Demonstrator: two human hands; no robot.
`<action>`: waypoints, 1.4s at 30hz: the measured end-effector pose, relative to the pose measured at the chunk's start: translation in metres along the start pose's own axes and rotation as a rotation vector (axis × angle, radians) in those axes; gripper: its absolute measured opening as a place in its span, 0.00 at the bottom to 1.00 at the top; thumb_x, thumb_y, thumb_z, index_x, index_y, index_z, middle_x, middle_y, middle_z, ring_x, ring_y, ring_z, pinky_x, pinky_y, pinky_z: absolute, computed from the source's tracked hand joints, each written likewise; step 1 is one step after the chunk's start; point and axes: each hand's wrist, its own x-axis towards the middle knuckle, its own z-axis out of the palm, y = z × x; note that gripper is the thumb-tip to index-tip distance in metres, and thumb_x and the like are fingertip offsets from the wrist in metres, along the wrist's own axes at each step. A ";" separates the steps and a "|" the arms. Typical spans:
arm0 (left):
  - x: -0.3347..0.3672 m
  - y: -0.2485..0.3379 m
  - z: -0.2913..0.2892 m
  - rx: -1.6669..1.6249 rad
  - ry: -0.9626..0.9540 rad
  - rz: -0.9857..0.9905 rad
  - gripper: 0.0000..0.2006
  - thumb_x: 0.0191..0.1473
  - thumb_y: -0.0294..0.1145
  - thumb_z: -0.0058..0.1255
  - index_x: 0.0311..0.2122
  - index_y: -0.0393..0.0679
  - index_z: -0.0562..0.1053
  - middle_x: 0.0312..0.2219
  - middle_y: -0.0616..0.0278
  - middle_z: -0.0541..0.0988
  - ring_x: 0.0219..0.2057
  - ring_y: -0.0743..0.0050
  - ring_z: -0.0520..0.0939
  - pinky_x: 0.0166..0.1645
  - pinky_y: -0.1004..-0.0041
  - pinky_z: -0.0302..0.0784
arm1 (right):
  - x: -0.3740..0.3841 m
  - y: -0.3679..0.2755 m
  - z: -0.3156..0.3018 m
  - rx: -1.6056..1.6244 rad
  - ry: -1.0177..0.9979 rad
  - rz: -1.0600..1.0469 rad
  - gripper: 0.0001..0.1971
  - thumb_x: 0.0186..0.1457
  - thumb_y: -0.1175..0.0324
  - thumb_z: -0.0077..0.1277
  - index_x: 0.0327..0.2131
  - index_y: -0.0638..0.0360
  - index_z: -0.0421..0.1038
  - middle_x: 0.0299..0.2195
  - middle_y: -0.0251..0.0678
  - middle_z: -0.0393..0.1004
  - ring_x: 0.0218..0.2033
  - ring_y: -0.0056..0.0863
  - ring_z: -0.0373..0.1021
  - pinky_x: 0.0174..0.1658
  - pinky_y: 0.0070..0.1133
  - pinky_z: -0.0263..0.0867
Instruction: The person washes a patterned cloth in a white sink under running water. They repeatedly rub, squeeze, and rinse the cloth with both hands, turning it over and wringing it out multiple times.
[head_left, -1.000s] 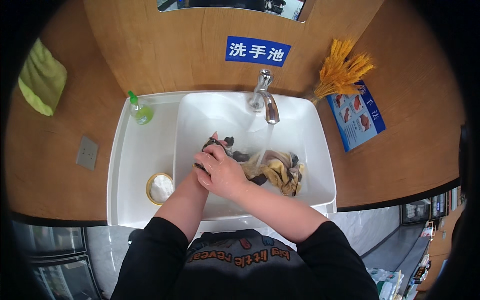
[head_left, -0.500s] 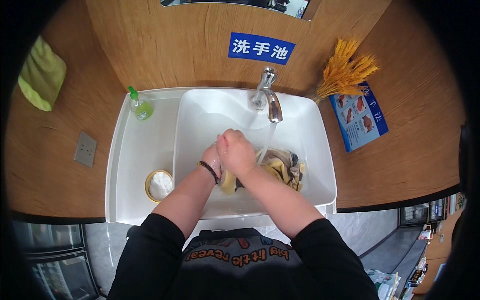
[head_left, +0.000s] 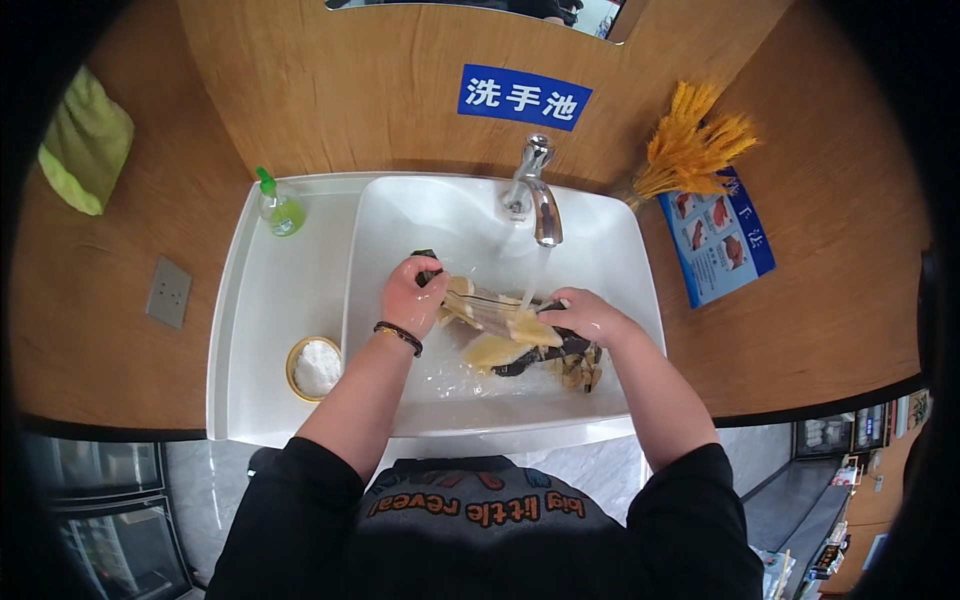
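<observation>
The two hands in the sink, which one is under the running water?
The right hand, under the faucet; the left hand, with a dark wristband, holds the cloth's other end, clear of the stream.

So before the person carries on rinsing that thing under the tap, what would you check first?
1. Both hands grip the item: ok. The left hand holds one end of the tan and dark item, the right hand the other.
2. Water running: ok. A stream falls from the faucet onto the item.
3. Item over the sink, not the ledge: ok.
4. Basin free of clutter: not ok. More tan and dark pieces lie under the hands.
5. Soap bottle upright and out of the way: ok.
6. Drain clear: cannot tell, it is hidden.
</observation>
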 end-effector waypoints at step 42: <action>-0.023 -0.003 -0.017 -1.051 -0.302 -0.479 0.14 0.44 0.32 0.52 0.37 0.36 0.68 0.30 0.58 0.75 0.30 0.72 0.76 0.35 0.74 0.72 | 0.022 -0.114 0.045 -0.290 0.071 -0.217 0.20 0.47 0.59 0.48 0.40 0.63 0.66 0.34 0.46 0.72 0.35 0.38 0.69 0.39 0.26 0.64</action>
